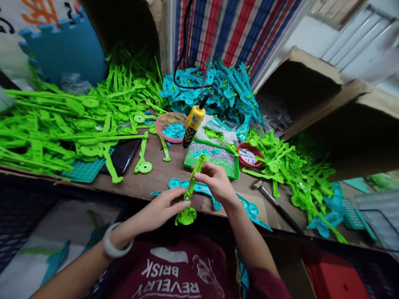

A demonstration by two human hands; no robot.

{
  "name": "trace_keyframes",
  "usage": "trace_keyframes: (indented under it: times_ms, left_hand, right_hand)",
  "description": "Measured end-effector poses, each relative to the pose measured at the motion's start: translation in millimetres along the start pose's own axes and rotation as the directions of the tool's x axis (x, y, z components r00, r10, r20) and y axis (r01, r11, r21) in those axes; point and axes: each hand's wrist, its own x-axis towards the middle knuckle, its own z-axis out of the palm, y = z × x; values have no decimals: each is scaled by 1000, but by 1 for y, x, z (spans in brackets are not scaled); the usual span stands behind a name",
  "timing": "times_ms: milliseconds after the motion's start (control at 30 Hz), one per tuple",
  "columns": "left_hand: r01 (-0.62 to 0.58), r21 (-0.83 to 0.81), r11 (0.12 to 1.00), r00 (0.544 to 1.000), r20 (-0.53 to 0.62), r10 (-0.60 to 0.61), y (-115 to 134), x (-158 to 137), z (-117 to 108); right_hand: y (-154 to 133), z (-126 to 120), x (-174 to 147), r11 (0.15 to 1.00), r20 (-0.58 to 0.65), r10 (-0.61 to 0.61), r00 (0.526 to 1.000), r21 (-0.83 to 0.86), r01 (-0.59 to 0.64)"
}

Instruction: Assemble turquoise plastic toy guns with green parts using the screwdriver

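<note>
Both hands hold one bright green plastic part (188, 216) above the table's front edge. It has a long narrow arm and a round cup-like end, which points down toward my body. My left hand (168, 204) grips it near the round end, thumb on top. Higher up, the fingers of my right hand (216, 180) close around the narrow arm. Beneath the hands lies a blue plastic part (202, 187) of long shape with round ends. Another blue part (252, 209) rests to the right, by my right forearm. Thin wires seem to show between the hands.
Green parts (90, 104) pile up at left, with more (289, 170) at right. Blue parts (215, 89) heap at the back. A yellow electric screwdriver (195, 120) hangs on a cord over a green tray (232, 171) of small screws. A hammer (277, 203) lies right.
</note>
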Motion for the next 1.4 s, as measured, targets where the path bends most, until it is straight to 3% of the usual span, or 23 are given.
trace_keyframes:
  times_ms: [67,133,267,333,433,600,767,900,1000,1133,1233,1300,1400]
  left_hand:
    - [71,-126,989,995,-59,-79,-4,5,-7]
    - [122,-297,947,964,-193,-185,-11,6,-15]
    - [39,-485,874,839,-459,-292,-24,-5,-35]
    - [-3,-515,857,797,-519,-309,-28,-12,-42]
    - [-25,-566,824,752,-554,-358,-34,-19,-48]
    - [24,-632,774,742,-508,-438,-45,-9,-50]
    - [139,-671,728,784,-374,-495,-54,18,-49]
    - [258,-674,693,801,-251,-543,-54,32,-42]
    - [292,-654,698,802,-231,-551,-53,39,-38]
    - [344,-562,752,809,-229,-541,-54,51,-35]
    - [413,-506,757,806,-184,-562,-54,53,-32]
    - [456,-445,770,803,-166,-572,-53,51,-30]
    - [509,-313,802,798,-177,-576,-53,41,-31]
  right_hand:
    - [2,5,10,997,79,-59,995,-44,62]
    - [11,8,9,983,72,-125,990,-126,133]
    - [35,2,-23,941,193,-77,978,-311,135]
    - [44,-4,-42,915,245,-47,968,-378,140]
    - [52,-14,-55,824,215,-119,969,-522,218]
    - [61,-27,-48,667,300,-183,936,-662,342]
    - [63,-39,-48,644,501,-45,864,-646,409]
    - [54,-51,-60,664,556,6,831,-623,413]
    - [48,-60,-67,674,504,-88,859,-605,424]
    - [52,-74,-65,462,311,-240,920,-796,390]
    - [62,-84,-60,339,307,-147,940,-878,339]
    - [68,-88,-61,329,344,-72,936,-878,348]
    - [72,-93,-66,375,369,-72,927,-851,368]
